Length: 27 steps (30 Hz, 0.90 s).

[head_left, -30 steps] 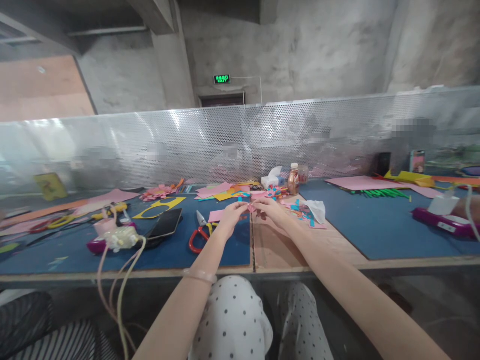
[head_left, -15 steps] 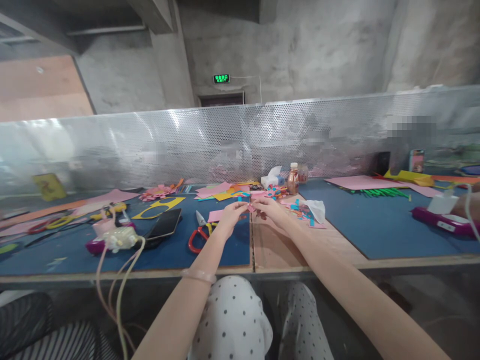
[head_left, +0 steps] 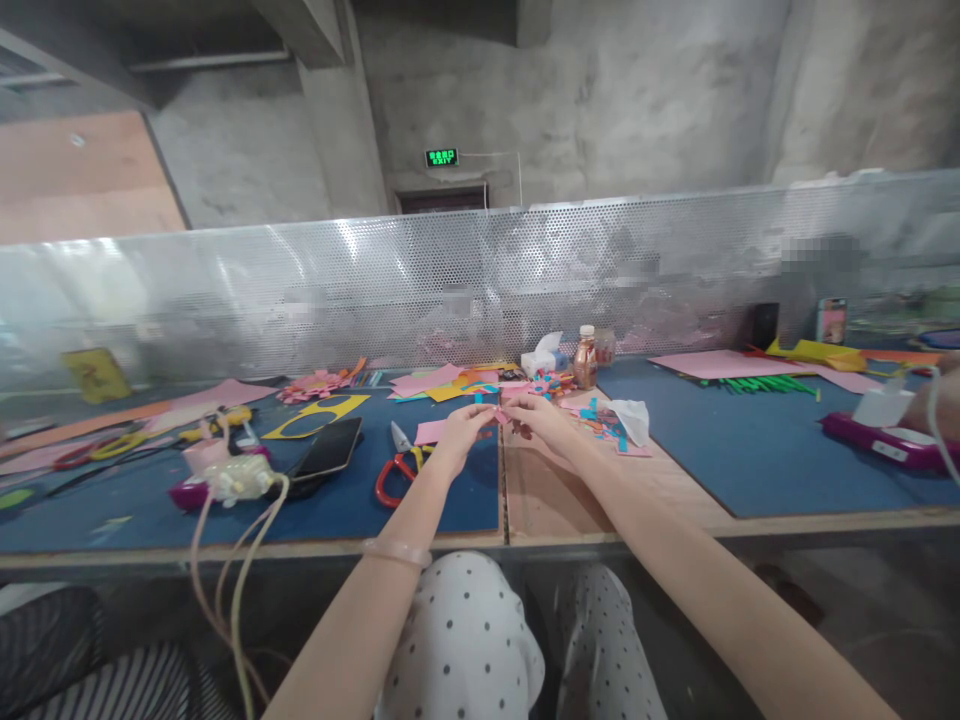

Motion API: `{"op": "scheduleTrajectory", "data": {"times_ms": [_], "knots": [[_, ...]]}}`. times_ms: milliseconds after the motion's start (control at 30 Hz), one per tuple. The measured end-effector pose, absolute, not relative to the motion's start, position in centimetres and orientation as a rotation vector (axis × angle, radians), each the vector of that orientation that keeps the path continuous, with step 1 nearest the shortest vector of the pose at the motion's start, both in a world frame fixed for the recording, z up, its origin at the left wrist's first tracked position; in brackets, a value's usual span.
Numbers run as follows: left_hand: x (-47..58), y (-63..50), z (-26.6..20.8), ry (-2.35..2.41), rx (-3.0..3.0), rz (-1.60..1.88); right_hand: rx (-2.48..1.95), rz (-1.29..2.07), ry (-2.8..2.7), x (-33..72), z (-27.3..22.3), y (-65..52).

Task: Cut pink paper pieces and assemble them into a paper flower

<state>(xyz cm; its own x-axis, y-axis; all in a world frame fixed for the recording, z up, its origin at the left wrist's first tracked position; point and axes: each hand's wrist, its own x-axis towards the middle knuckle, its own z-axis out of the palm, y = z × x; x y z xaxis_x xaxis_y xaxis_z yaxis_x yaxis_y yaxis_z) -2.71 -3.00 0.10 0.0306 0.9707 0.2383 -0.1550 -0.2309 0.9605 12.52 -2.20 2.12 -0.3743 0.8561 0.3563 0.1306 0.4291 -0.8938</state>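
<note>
A small piece of pink paper (head_left: 502, 415) is pinched between my two hands above the seam in the table. On its left side, the fingers of my left hand (head_left: 466, 432) are closed on it. My right hand (head_left: 541, 422) grips it from the other side, its lower fingers curled. Just left of my left hand lie scissors (head_left: 394, 478) with red and yellow handles, blades pointing away from me. A flat pink paper piece (head_left: 430, 431) sits beside them, partly behind my left hand. Blue and pink paper scraps (head_left: 611, 430) lie right of my right hand.
A brown drink bottle (head_left: 586, 362) and a tissue pack (head_left: 545, 358) stand at the back, before a perforated metal screen (head_left: 480, 285). On the left are a black phone (head_left: 330, 447) and a power strip with cables (head_left: 240, 477). Green strips (head_left: 757, 385) lie at right, near another person's hand (head_left: 934, 410).
Both hands stay in nearly the same place, still holding the small pink paper. The view has shifted very slightly.
</note>
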Motion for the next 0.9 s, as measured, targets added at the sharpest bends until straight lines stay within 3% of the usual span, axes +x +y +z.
{"op": "scheduleTrajectory", "data": {"times_ms": [900], "knots": [[-2.55,-3.16,0.08,0.981,1.335,1.391,-0.883,0.981,-1.801,12.31,2.33,-2.83]]}}
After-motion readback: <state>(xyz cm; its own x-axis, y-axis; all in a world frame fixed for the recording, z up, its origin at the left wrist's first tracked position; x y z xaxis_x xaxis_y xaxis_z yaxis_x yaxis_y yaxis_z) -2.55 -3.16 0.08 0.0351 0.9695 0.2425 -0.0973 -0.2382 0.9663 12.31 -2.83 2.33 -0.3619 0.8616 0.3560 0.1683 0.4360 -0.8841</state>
